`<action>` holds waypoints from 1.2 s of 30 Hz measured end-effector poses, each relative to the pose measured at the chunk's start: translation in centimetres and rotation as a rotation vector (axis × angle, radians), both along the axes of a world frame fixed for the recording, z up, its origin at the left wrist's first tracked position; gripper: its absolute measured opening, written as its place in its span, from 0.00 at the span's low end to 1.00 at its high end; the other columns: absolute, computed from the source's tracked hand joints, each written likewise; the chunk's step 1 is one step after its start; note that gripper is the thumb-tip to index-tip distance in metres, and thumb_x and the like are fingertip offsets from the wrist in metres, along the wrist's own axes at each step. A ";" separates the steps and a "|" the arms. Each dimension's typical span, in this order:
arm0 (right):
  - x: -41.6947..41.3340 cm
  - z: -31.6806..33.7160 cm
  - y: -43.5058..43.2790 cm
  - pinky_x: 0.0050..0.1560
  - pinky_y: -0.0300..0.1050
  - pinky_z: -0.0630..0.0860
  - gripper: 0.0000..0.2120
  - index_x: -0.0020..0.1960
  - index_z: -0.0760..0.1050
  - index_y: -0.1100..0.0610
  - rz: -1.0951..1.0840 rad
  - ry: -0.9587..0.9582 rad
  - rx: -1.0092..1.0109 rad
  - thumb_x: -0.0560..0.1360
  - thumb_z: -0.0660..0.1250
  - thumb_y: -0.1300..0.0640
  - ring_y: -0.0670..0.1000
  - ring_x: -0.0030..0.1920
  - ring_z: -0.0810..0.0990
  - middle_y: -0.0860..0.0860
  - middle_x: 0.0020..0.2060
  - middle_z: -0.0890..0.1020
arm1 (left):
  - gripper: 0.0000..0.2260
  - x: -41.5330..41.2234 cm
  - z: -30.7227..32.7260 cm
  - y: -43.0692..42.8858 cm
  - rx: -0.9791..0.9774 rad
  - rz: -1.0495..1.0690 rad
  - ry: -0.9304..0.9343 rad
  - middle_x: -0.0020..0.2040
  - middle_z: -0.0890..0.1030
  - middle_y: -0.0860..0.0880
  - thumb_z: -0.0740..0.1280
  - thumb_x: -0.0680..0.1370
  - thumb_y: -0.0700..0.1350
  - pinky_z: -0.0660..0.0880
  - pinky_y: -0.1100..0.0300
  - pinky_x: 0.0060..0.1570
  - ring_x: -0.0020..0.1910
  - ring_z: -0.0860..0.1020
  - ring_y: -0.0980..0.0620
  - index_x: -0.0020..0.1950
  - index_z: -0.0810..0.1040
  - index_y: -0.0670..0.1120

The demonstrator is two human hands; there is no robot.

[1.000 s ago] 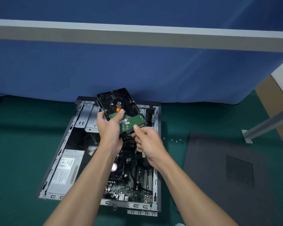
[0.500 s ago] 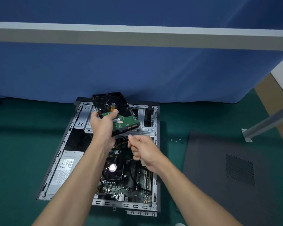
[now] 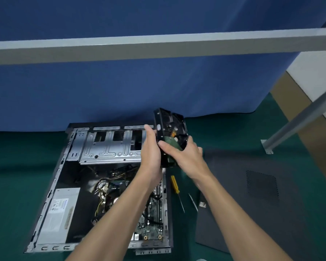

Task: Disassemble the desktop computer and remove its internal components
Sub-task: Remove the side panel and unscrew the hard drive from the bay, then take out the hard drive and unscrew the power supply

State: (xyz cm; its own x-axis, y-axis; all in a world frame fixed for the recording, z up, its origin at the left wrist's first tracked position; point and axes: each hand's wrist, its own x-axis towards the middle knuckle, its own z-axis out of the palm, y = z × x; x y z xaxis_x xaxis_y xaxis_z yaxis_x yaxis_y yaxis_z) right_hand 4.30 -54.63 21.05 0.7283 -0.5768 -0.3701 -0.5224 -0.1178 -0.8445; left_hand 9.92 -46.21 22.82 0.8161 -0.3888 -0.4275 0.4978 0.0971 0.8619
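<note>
Desktop computer (image 3: 109,147) is opened; its hard drive (image 3: 168,125) is gripped above it by the left hand (image 3: 151,147) and right hand (image 3: 185,156). Power supply (image 3: 58,213) and motherboard (image 3: 152,230) are not yet removed.

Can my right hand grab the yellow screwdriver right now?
Probably not yet: the right hand grips the hard drive. The screwdriver lies uncovered beside the case, so letting go should suffice.

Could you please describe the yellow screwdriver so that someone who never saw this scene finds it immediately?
Find the open computer case lying on the green mat. In the narrow strip between its right wall and the dark side panel lies the screwdriver. Its yellow handle sets it apart from the thinner grey tool beside it.
</note>
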 end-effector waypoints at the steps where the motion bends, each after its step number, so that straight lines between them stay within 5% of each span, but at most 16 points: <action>1: -0.6 -0.3 -0.9 0.70 0.56 0.62 0.59 0.72 0.63 0.52 -0.037 0.012 0.010 0.49 0.65 0.20 0.53 0.72 0.60 0.49 0.69 0.70 | 0.31 -0.5 -0.3 -0.7 -0.046 -0.058 0.048 0.54 0.84 0.45 0.50 0.76 0.69 0.80 0.54 0.49 0.54 0.82 0.48 0.59 0.79 0.47; 5: -3.5 -2.9 -4.2 0.60 0.54 0.74 0.40 0.61 0.71 0.48 -0.215 -0.029 0.133 0.52 0.75 0.35 0.54 0.61 0.74 0.51 0.58 0.77 | 0.30 -2.2 -1.8 -2.7 -0.013 -0.389 0.035 0.55 0.83 0.44 0.50 0.78 0.66 0.75 0.50 0.59 0.57 0.81 0.47 0.57 0.80 0.45; 8: -5.8 -6.3 -6.8 0.63 0.57 0.69 0.49 0.69 0.65 0.52 -0.327 0.229 -0.061 0.53 0.71 0.34 0.60 0.65 0.67 0.54 0.62 0.73 | 0.17 -1.0 -3.9 -2.9 0.531 -0.597 -0.555 0.63 0.78 0.49 0.58 0.82 0.56 0.67 0.57 0.66 0.66 0.73 0.50 0.62 0.77 0.48; 11: -7.6 -9.8 -9.2 0.63 0.58 0.64 0.55 0.76 0.52 0.55 -0.337 0.540 -0.238 0.58 0.73 0.36 0.64 0.65 0.61 0.61 0.67 0.66 | 0.27 0.9 -6.3 -1.6 1.067 -0.780 -1.013 0.79 0.54 0.43 0.57 0.82 0.54 0.48 0.54 0.74 0.78 0.50 0.46 0.78 0.56 0.45; 13: -8.3 -12.0 -10.3 0.63 0.58 0.62 0.55 0.76 0.50 0.54 -0.335 0.618 -0.280 0.59 0.74 0.37 0.65 0.64 0.61 0.63 0.68 0.64 | 0.30 1.6 -7.7 -0.5 1.217 -0.868 -0.986 0.79 0.45 0.42 0.54 0.83 0.55 0.43 0.50 0.75 0.78 0.42 0.43 0.79 0.46 0.45; 17: -8.8 -15.3 -11.3 0.63 0.59 0.59 0.55 0.75 0.48 0.52 -0.312 0.681 -0.369 0.59 0.75 0.36 0.65 0.64 0.60 0.65 0.67 0.62 | 0.30 1.3 -9.5 1.4 1.201 -0.868 -0.913 0.80 0.44 0.46 0.49 0.83 0.58 0.42 0.51 0.76 0.78 0.40 0.47 0.79 0.38 0.49; 23: -9.3 -17.7 -10.8 0.62 0.59 0.60 0.55 0.75 0.48 0.52 -0.255 0.724 -0.441 0.60 0.75 0.35 0.64 0.63 0.60 0.64 0.67 0.62 | 0.30 1.9 -9.0 2.4 1.110 -0.880 -0.898 0.80 0.45 0.51 0.50 0.82 0.60 0.39 0.59 0.73 0.77 0.40 0.54 0.79 0.41 0.53; 29: -9.1 -17.1 -10.4 0.68 0.59 0.54 0.50 0.75 0.51 0.57 -0.165 0.780 -0.464 0.66 0.70 0.34 0.63 0.68 0.56 0.63 0.71 0.56 | 0.29 3.5 -8.1 3.2 1.093 -0.917 -0.877 0.80 0.47 0.51 0.54 0.81 0.61 0.44 0.55 0.75 0.78 0.42 0.54 0.79 0.45 0.58; 32: -7.5 -14.5 -9.0 0.68 0.59 0.54 0.38 0.73 0.59 0.57 -0.146 0.593 -0.511 0.72 0.66 0.38 0.63 0.68 0.55 0.62 0.71 0.58 | 0.30 4.8 -8.0 4.5 1.144 -0.901 -0.900 0.80 0.47 0.50 0.53 0.81 0.61 0.45 0.53 0.75 0.78 0.43 0.52 0.79 0.46 0.56; 36: -4.4 -9.5 -4.5 0.58 0.48 0.66 0.13 0.58 0.77 0.59 -0.014 0.083 -0.555 0.77 0.64 0.55 0.58 0.57 0.72 0.56 0.55 0.78 | 0.30 6.6 -8.6 7.3 1.243 -0.885 -0.903 0.80 0.45 0.49 0.53 0.81 0.62 0.43 0.52 0.75 0.78 0.43 0.51 0.80 0.47 0.54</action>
State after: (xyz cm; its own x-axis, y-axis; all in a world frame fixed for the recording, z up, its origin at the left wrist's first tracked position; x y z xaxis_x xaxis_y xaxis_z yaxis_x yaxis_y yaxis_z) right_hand -0.14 -59.16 11.54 0.7005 -0.7107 -0.0643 -0.5894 -0.5255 -0.6135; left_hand 16.56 -38.93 14.23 0.6871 -0.6289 -0.3638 -0.5924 -0.7749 0.2205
